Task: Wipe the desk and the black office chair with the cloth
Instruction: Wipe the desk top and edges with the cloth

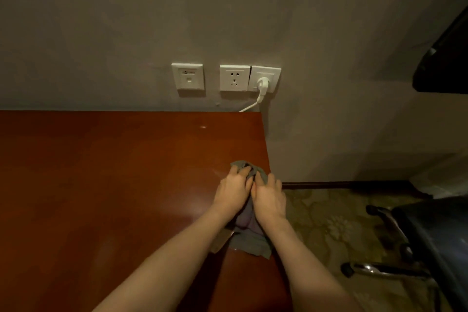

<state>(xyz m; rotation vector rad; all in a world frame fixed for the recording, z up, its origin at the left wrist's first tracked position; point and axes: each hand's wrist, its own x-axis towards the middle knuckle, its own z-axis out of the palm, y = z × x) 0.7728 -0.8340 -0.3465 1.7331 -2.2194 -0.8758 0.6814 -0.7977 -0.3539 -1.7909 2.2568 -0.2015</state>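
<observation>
A grey cloth (249, 238) lies bunched on the reddish-brown wooden desk (106, 185), close to its right edge. Both hands press side by side on the cloth: my left hand (234, 191) grips its far end with curled fingers, and my right hand (269, 197) holds it beside the desk edge. Part of the cloth trails back under my wrists. The black office chair (435, 238) stands on the floor at the lower right, only partly in view, with its chrome legs and castors showing.
Wall sockets (234, 78) sit above the desk's back edge, one holding a white plug (262, 83) with its cable dropping behind the desk. A dark object (445, 58) juts in at the upper right. Patterned carpet (329, 225) lies right of the desk.
</observation>
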